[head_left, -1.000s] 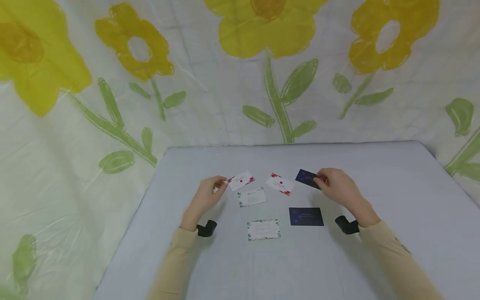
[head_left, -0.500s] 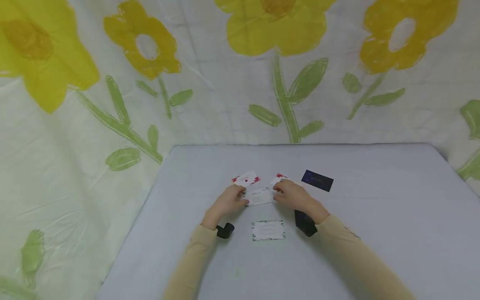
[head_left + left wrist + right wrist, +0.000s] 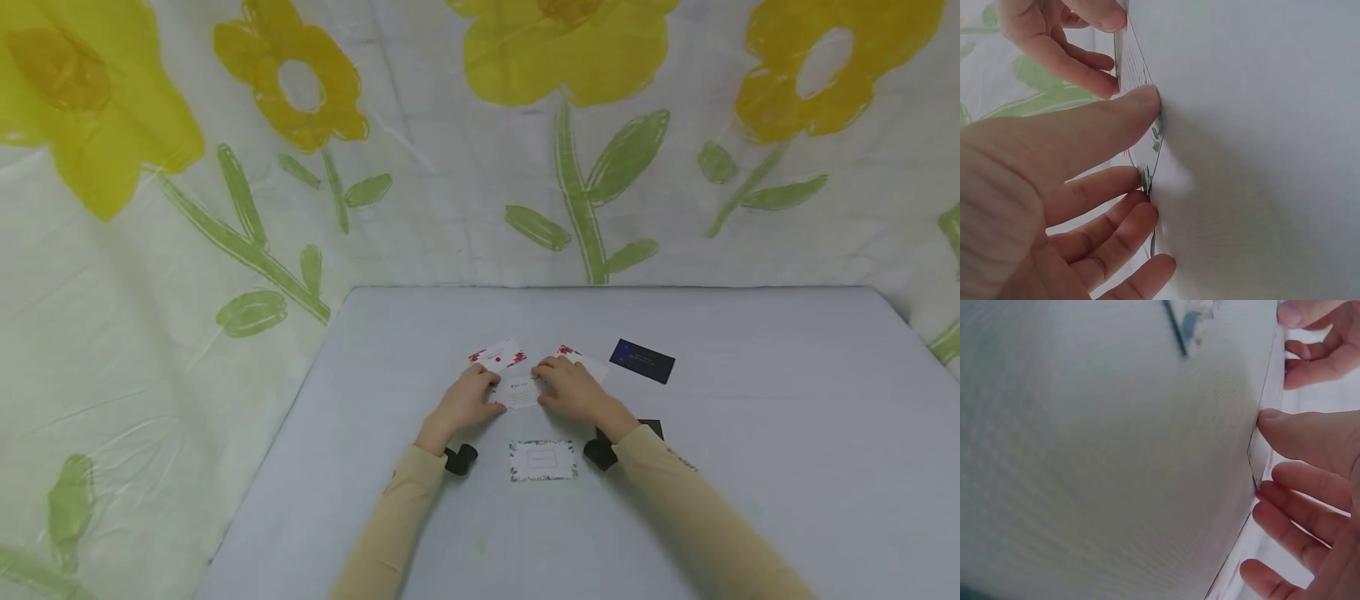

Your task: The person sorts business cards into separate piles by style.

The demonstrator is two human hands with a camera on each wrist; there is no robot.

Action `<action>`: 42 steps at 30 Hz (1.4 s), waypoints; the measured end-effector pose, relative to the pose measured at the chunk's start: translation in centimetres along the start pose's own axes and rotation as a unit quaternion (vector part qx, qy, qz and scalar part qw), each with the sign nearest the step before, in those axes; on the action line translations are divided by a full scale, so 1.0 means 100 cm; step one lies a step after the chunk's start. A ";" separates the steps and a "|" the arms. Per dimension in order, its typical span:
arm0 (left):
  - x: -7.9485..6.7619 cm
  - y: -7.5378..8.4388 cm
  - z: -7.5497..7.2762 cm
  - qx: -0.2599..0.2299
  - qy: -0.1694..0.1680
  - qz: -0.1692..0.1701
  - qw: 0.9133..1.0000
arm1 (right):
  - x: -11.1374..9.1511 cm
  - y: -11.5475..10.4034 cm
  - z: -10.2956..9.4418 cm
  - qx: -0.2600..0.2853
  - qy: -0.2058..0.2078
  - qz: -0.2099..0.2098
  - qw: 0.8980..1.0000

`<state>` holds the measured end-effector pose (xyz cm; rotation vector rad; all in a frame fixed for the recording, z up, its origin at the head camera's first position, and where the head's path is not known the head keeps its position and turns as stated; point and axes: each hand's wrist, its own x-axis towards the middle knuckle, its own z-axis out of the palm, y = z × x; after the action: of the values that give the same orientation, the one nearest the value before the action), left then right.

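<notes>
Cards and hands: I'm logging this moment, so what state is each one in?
Middle white card: ends partly covered.
Left hand: touching that card's left end.
Right hand: touching its right end.
Nearest white card: flat, uncovered.
Left red-flowered card: flat, askew.
Right red-flowered card: askew, partly covered.
Upper dark card: flat, askew, uncovered.
Lower dark card: mostly hidden.

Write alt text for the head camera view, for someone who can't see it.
A person's left hand and right hand are at opposite ends of a white card on a pale table. Beyond lie two red-patterned cards and a dark card; nearer lie a leaf-bordered card and another dark card, partly hidden by the right arm. Behind is flowered cloth.
</notes>
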<state>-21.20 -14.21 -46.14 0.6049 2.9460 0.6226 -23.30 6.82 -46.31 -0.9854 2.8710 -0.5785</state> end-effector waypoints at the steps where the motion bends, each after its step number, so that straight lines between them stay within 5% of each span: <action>1: 0.000 0.000 0.000 -0.005 -0.001 -0.002 1.000 | 0.000 -0.001 0.000 -0.002 0.002 0.000 1.000; 8: 0.000 -0.003 0.000 -0.061 0.010 -0.011 0.998 | -0.002 -0.004 -0.001 0.008 0.012 0.011 1.000; 15: 0.002 -0.004 0.003 -0.160 0.044 -0.013 0.986 | -0.001 -0.008 -0.003 0.129 0.039 0.064 0.989; 21: -0.001 -0.007 -0.008 -0.223 0.097 -0.020 0.970 | 0.001 -0.012 -0.008 0.196 0.052 0.072 0.977; 31: -0.012 -0.016 -0.014 -0.223 0.058 -0.061 0.971 | 0.012 -0.019 0.000 0.235 0.012 0.098 0.967; 42: -0.013 -0.017 -0.004 -0.201 0.074 -0.082 0.973 | 0.018 -0.027 0.009 0.172 0.029 0.107 0.979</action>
<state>-20.71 -16.29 -46.45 0.2814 2.8278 1.2471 -23.04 3.45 -46.05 -0.6105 2.7391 -1.0496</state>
